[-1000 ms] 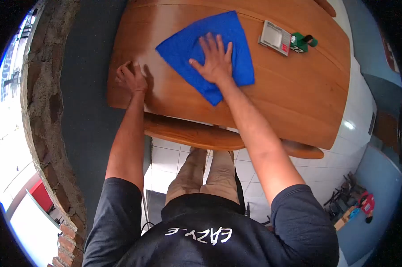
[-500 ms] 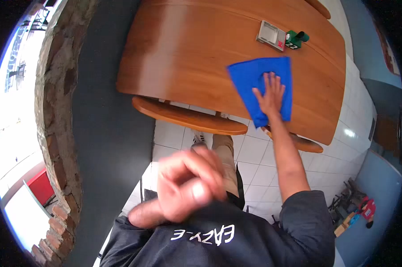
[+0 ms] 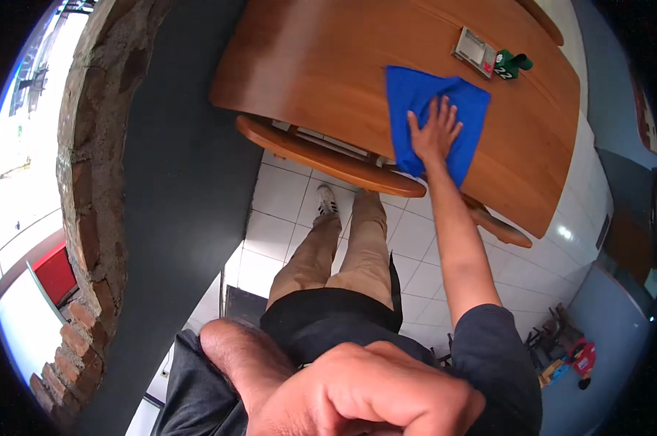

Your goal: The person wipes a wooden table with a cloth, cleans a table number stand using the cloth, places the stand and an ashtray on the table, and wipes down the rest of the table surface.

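Note:
My right hand (image 3: 434, 136) lies flat with its fingers spread on a blue cloth (image 3: 405, 87). The cloth is spread over the near part of a brown wooden table (image 3: 343, 80), creased around the hand, its lower end at the table's near edge. Close to the camera, at the bottom of the view, my left hand (image 3: 372, 392) is curled into a loose fist in front of my torso. No object shows in it, and its lower part is cut off by the frame.
Beyond the cloth on the table stand a grey tray-like holder (image 3: 474, 52) and a green number stand (image 3: 510, 65) marked 22. Wooden chair backs (image 3: 328, 161) line the near edge. A dark wall (image 3: 183, 174) rises on the left. A person in red (image 3: 582, 359) is at far lower right.
The view has shifted, showing more of my legs. My left hand has come nearer the camera and lower in view, its fingers more tightly curled. The cloth's outline has changed under my right hand.

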`<state>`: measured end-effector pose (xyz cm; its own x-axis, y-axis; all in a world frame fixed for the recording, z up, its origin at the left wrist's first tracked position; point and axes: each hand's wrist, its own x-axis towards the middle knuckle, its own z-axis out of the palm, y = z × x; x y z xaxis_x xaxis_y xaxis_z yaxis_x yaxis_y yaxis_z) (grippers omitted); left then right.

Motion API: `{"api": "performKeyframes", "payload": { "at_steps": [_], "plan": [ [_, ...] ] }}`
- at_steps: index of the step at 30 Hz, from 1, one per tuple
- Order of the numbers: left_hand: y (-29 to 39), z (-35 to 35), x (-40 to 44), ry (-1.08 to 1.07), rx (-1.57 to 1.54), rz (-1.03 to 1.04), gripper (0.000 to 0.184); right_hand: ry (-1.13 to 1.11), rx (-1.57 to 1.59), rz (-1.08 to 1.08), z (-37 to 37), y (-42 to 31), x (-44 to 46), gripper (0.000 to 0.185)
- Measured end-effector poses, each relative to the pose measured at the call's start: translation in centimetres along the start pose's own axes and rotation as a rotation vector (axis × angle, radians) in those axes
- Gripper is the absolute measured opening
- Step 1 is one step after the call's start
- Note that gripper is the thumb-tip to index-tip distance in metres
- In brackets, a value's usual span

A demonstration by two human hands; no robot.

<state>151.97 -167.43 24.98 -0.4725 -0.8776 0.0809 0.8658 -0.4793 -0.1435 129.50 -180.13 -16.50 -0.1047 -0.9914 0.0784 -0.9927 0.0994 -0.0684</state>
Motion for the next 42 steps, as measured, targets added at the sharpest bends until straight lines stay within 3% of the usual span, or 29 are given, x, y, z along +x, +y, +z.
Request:
{"api": "performKeyframes", "payload": {
  "at_steps": [4, 11, 16, 23, 25, 26, 30, 32, 33, 35, 38, 40, 42],
  "plan": [
    [-0.4, 1.5, -0.5, 0.269, 0.000, -0.010, 0.030, -0.062, 0.088, -0.187, -0.2, -9.1, 1.0, 0.080],
    [-0.9, 2.0, 1.1, 0.381, -0.168, 0.032, 0.030, -0.041, 0.247, -0.469, 0.8, -22.9, 1.0, 0.079],
    [-1.9, 1.4, 4.0, 0.420, -0.208, 0.049, 0.028, -0.052, 0.324, -0.607, 1.1, -23.8, 0.7, 0.079],
    [-6.3, 0.3, 9.5, 0.441, -0.263, 0.026, 0.027, -0.034, 0.335, -0.430, -0.3, -11.4, 3.8, 0.080],
    [-9.2, -2.3, 10.4, -0.043, 0.062, 0.090, 0.023, -0.020, 0.310, -0.388, -0.5, -6.5, 4.7, 0.080],
    [-8.4, -1.8, 11.8, 0.034, 0.182, -0.125, 0.022, -0.011, 0.288, -0.352, -0.6, -3.9, 4.9, 0.080],
    [-12.2, -1.8, 15.9, -0.035, 0.186, -0.146, 0.023, -0.025, 0.235, -0.248, -1.7, 6.0, 5.7, 0.080],
    [-14.5, -0.5, 18.6, 0.404, -0.120, -0.047, 0.023, -0.009, 0.204, -0.202, -2.4, 10.8, 5.8, 0.081],
    [-15.3, -1.0, 19.4, 0.409, -0.117, -0.059, 0.023, -0.001, 0.185, -0.173, -2.5, 13.1, 5.9, 0.081],
    [-16.9, -2.7, 20.6, 0.323, -0.143, -0.292, 0.024, -0.001, 0.148, -0.095, -3.0, 17.9, 6.1, 0.081],
    [-18.7, -5.4, 22.0, 0.283, 0.008, -0.328, 0.024, 0.020, 0.083, 0.041, -3.2, 25.9, 6.4, 0.081],
    [-18.5, -7.9, 21.4, 0.378, 0.210, -0.612, 0.026, 0.051, 0.020, 0.123, -2.8, 32.1, 6.2, 0.082],
    [-18.8, -11.5, 21.3, 0.414, 0.428, -0.664, 0.024, 0.025, -0.021, 0.247, -3.2, 38.7, 5.7, 0.083]
  ]
}}
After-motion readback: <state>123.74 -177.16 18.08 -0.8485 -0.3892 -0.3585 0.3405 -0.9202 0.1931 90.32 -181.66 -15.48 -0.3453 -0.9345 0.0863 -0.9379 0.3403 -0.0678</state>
